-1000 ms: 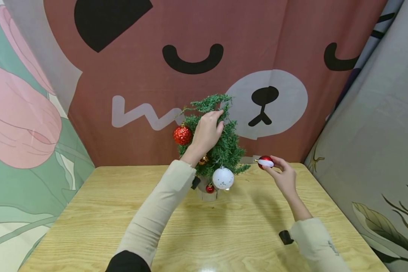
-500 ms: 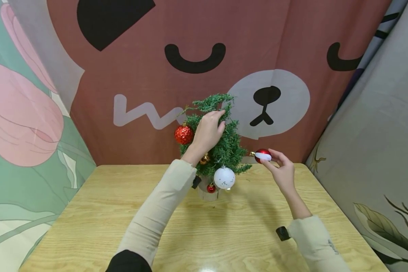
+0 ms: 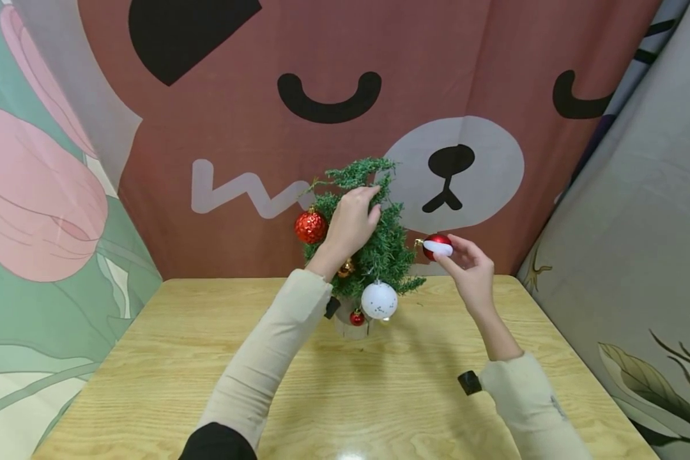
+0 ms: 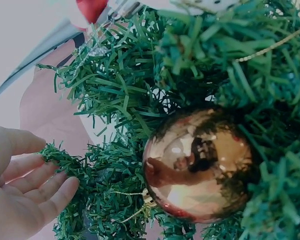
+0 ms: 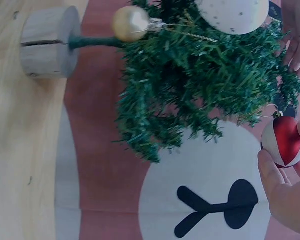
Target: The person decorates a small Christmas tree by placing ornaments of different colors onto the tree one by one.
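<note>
A small green artificial Christmas tree (image 3: 385, 249) stands on the table. My left hand (image 3: 351, 220) reaches across its upper part; in the left wrist view, the thumb and fingertips lightly hold a branch tip (image 4: 55, 155). My right hand (image 3: 474, 275) pinches a red and white bauble (image 3: 437, 246) between thumb and fingers, just right of the tree. The bauble's metal cap and thin loop face the branches, close to a branch tip in the right wrist view. A shiny gold bauble (image 4: 200, 165) hangs below my left hand.
A glittery red bauble (image 3: 310, 227) hangs at the tree's left, a white bauble (image 3: 379, 300) low in front and a small red bauble (image 3: 356, 317) beside it. The wooden tree base (image 5: 50, 42) sits on the wooden table (image 3: 207, 358). A printed curtain (image 3: 230, 128) is behind.
My right hand has moved up and left with the red and white bauble, bringing it closer to the tree. My left hand stays in place on the tree.
</note>
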